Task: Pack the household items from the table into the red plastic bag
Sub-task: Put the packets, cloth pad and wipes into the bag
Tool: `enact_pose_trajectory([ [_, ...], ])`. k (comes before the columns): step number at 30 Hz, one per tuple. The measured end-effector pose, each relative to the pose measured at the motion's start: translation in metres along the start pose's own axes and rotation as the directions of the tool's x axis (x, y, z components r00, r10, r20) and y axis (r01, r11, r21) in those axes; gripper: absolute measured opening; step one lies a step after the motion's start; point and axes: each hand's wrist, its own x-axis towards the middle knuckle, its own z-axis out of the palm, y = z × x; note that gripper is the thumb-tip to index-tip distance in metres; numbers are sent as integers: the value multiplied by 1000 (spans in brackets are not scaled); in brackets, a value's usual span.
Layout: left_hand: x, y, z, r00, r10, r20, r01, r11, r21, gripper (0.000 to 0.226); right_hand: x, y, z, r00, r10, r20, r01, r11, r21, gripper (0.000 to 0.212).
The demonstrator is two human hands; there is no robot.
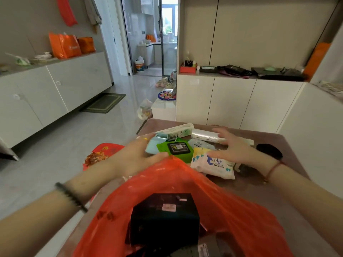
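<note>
On the near part of the table [282,143] I log the red plastic bag [232,210], mouth gaping toward the camera. Inside it sits a black box [163,221] with a small pale label, unreadable. The unpacked heap lies just beyond the bag's far rim, under both hands.

Left hand [137,156]: fingers straight, laid flat over the heap's left side, gripping nothing. Its thumb is at the bag's rim; I cannot tell if it touches.

Right hand [235,147]: fingers splayed and straight, clasping nothing.

- White wipes pack [209,164], under the right thumb: blue print ending in "WIPES"; first word unclear.
- Green pack [165,148], between the hands: black-framed label, too small to read.
- Long white carton [176,131], far side: green characters, illegible.
- White roll [204,135], beneath the right fingertips.
- Pale blue pack [154,144], beside the left fingers.
</note>
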Motion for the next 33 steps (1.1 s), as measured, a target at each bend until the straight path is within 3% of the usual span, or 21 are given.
enact_pose_trajectory([
  [2,29,12,20,995,74,65,-80,992,101,63,38,12,22,999,-13,42,18,992,-127,94],
  [3,51,5,31,994,25,105,-36,994,104,72,53,21,33,999,4,53,5,984,-179,99],
  [8,120,-10,79,956,-142,256,122,988,90,67,96,79,80,987,127,101,-72,900,-429,122],
  [15,166,-23,134,907,-254,336,297,952,-80,86,110,116,103,1000,-1,5,3,854,-520,104],
  [18,169,-25,149,889,-305,340,392,893,-223,96,103,117,100,996,-3,-89,-30,931,-363,100],
  [20,168,-24,155,883,-340,324,443,833,-333,100,91,110,99,978,-7,-209,-17,994,-112,90],
  [22,164,-15,155,885,-333,324,455,765,-456,98,76,94,97,948,10,-318,37,990,139,72],
  [24,157,0,148,926,-267,266,375,707,-600,91,62,74,90,925,42,-379,81,949,305,63],
  [26,144,20,131,974,-182,135,224,676,-702,70,48,49,72,903,65,-426,118,913,389,61],
  [29,113,56,89,997,-57,-47,7,709,-706,53,21,7,32,875,37,-483,200,880,430,63],
  [31,86,77,60,992,13,-129,-99,719,-688,55,-5,-23,6,872,-42,-487,283,856,433,61],
  [33,55,91,38,985,43,-169,-148,721,-677,36,-35,-48,-13,886,-154,-437,358,827,433,59],
])
